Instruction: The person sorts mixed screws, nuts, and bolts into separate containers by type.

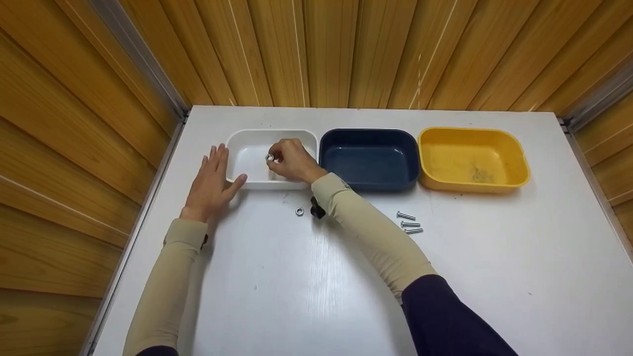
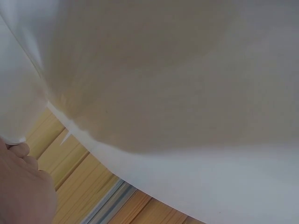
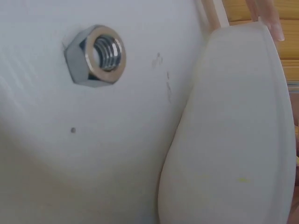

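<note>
Over the white tray (image 1: 267,185), my right hand (image 1: 296,162) pinches a small hex nut (image 1: 269,157) between thumb and fingers. My left hand (image 1: 208,185) lies at the tray's left end, fingers extended along the outside of the wall and thumb at the front rim. A second hex nut (image 1: 299,211) lies on the table in front of the tray. The right wrist view shows this nut (image 3: 96,56) close up, its threaded hole visible, beside the tray's outer wall (image 3: 229,130).
A dark blue tray (image 1: 368,187) stands right of the white one, and a yellow tray (image 1: 474,188) beyond it. Three bolts (image 1: 410,224) lie in front of these on the white table (image 1: 277,291). Wooden panel walls (image 1: 331,54) enclose the back and sides.
</note>
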A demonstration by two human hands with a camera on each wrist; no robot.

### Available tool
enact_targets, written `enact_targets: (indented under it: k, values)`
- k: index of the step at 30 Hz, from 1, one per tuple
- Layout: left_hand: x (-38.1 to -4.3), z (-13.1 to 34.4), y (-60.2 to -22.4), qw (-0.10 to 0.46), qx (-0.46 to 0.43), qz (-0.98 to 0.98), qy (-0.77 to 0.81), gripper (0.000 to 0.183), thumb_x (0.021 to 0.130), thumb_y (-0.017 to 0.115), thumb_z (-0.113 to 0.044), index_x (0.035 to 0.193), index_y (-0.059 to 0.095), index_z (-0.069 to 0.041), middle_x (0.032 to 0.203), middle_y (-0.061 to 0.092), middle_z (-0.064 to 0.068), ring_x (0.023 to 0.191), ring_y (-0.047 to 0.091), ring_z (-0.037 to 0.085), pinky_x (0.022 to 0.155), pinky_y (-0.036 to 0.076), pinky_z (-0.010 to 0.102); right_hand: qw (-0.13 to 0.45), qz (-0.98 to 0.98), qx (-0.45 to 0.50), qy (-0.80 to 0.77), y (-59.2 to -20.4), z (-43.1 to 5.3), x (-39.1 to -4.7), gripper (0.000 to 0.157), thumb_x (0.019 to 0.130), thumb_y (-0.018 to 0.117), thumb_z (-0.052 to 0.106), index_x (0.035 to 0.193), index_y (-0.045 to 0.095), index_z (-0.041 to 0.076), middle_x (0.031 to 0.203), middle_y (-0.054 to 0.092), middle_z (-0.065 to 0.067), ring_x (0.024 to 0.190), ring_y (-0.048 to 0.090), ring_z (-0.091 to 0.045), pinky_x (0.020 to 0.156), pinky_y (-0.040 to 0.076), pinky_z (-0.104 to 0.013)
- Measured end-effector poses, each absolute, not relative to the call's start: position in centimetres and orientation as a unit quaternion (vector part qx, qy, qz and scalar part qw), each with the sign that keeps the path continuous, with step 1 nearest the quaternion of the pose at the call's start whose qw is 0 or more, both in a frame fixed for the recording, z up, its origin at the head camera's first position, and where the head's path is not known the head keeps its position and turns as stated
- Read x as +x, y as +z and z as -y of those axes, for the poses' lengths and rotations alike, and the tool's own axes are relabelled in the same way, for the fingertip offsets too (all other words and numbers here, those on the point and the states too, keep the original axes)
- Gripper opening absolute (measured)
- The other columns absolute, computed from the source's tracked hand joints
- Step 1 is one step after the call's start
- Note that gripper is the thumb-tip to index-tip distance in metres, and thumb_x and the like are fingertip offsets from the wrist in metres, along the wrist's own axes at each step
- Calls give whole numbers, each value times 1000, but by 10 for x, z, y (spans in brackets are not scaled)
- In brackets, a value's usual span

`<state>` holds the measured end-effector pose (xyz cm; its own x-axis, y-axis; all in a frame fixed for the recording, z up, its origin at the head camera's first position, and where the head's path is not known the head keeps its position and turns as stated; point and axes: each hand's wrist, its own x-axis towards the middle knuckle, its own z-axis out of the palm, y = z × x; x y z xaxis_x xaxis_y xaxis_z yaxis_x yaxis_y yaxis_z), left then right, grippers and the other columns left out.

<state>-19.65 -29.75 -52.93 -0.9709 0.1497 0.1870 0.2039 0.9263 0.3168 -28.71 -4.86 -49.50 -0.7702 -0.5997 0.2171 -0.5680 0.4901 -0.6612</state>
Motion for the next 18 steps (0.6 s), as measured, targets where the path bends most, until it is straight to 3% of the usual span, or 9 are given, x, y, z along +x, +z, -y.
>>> enact_targets:
  k: [13,18]
  values:
    - [-196,296,-528,92,-92,977,-169,96,96,44,-68,160,16,-2,167,14,15,155,5,31,125,6,46,25,-878,-335,-342,-486,57,-299,16,87,70,18,96,77,7,84,68,-4,78,60,-13,70,49,-23]
    - [-196,297,-528,88,-91,978,-164,96,96,43,-68,160,15,-2,167,14,16,155,6,32,125,7,46,39,-881,-322,-344,-487,56,-300,32,87,73,23,110,74,1,95,69,-9,87,62,-18,77,53,-26]
